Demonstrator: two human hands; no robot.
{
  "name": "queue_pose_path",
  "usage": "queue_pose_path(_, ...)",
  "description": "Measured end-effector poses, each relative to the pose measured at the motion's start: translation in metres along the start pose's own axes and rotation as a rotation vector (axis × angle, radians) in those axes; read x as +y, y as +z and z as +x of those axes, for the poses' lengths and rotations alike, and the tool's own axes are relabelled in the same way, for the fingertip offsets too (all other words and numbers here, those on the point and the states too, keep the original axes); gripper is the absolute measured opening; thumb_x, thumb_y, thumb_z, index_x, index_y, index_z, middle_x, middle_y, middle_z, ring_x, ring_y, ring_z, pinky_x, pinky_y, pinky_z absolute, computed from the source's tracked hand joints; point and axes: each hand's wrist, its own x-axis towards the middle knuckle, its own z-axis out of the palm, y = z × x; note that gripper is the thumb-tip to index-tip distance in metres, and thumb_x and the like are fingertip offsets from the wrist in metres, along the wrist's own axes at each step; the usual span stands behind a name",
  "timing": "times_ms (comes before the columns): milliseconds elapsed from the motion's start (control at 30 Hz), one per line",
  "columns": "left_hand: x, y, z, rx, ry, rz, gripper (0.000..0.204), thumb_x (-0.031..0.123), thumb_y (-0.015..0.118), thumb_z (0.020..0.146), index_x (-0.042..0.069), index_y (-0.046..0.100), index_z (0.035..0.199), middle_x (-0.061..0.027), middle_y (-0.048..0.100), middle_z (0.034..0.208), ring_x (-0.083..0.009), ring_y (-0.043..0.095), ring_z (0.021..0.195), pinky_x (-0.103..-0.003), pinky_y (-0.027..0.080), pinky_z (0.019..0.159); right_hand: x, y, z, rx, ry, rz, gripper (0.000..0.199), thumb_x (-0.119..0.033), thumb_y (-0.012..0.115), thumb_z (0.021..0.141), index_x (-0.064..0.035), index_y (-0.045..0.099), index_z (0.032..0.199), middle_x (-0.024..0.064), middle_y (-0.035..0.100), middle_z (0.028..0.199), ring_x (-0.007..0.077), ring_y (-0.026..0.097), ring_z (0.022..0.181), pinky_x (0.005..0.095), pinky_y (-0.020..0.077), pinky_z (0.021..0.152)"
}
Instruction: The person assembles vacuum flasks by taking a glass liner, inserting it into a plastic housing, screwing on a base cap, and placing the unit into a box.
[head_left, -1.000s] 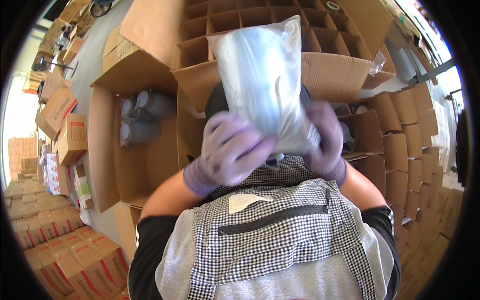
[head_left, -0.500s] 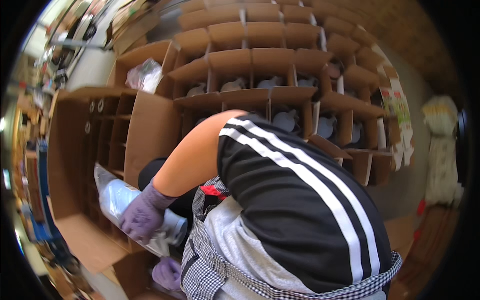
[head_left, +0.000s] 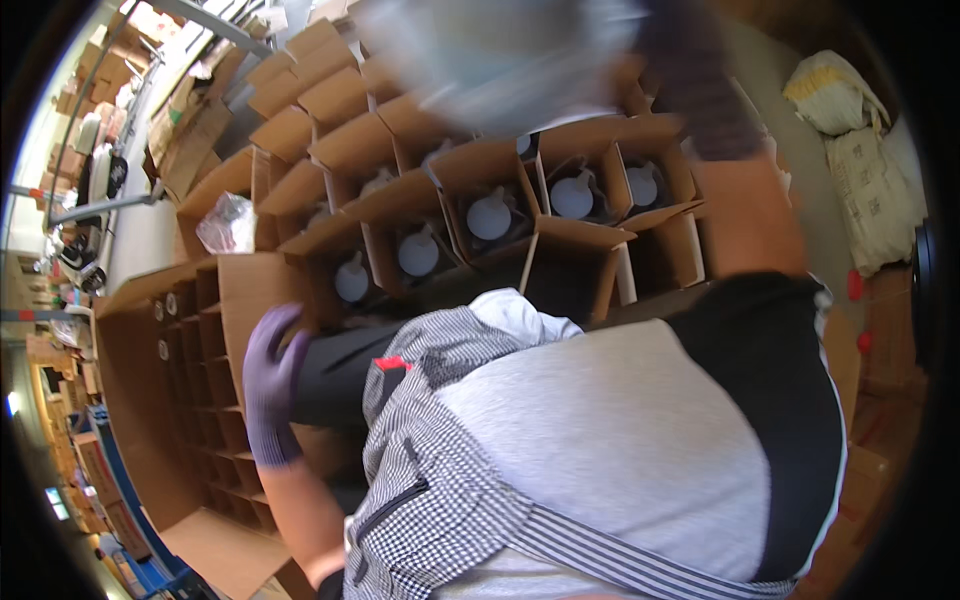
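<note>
My right hand [head_left: 700,95], in a dark purple glove, is raised at the upper right and smeared by motion. It holds a pale blue-grey thing [head_left: 490,55] that seems wrapped in clear plastic; blur hides its exact kind. Below it stand rows of cardboard compartments [head_left: 590,235]. Several hold pale blue round-bottomed pieces [head_left: 490,217] with narrow necks, in clear plastic. My left hand [head_left: 272,365], in a light purple glove, rests against my dark-trousered knee, thumb apart from the fingers, with nothing in it.
At the left stands an open carton [head_left: 150,400] with a grid of dividers. Crumpled clear plastic [head_left: 228,225] lies in a box section behind it. Pale sacks [head_left: 870,190] lie at the far right. A metal frame [head_left: 215,25] and shelving are at the upper left.
My right hand has swung from the divided carton on the left up to the upper right with the pale plastic-wrapped thing. My left hand has come up from the lower left onto my knee.
</note>
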Motion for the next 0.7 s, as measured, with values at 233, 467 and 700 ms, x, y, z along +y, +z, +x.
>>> queue_pose_path(233,-0.03,0.08,0.076,-0.736,-0.447,0.457,0.068,0.069,0.059,0.092,0.007,0.08,0.109,-0.0197,0.077,0.107,-0.0353,0.072,0.105,-0.044,0.052,0.101,-0.045,-0.301,0.001,-0.349,0.565,-0.245,0.055,-0.021,0.068,0.094,-0.0065,0.055,0.145,0.0178,0.06,0.142,0.0292,0.059,0.128,0.0358,0.0477,0.108)
queue_pose_path(467,-0.011,0.061,0.046,-0.518,-0.422,0.374,0.06,0.061,0.062,0.095,0.005,0.079,0.11,-0.0167,0.078,0.101,-0.0298,0.073,0.099,-0.042,0.054,0.095,0.036,-0.28,-0.117,-0.575,0.931,-0.038,0.035,-0.02,0.067,0.099,-0.003,0.068,0.13,0.009,0.071,0.122,0.0179,0.067,0.108,0.0328,0.0536,0.098)
queue_pose_path(700,-0.003,0.055,0.025,-0.458,-0.387,0.359,0.059,0.062,0.059,0.096,0.009,0.08,0.109,-0.0158,0.077,0.104,-0.0315,0.072,0.103,-0.043,0.052,0.099,0.107,-0.261,-0.236,-0.139,1.075,0.341,0.036,-0.014,0.064,0.102,-0.0035,0.063,0.136,0.0064,0.07,0.123,0.0152,0.065,0.109,0.0324,0.054,0.097)
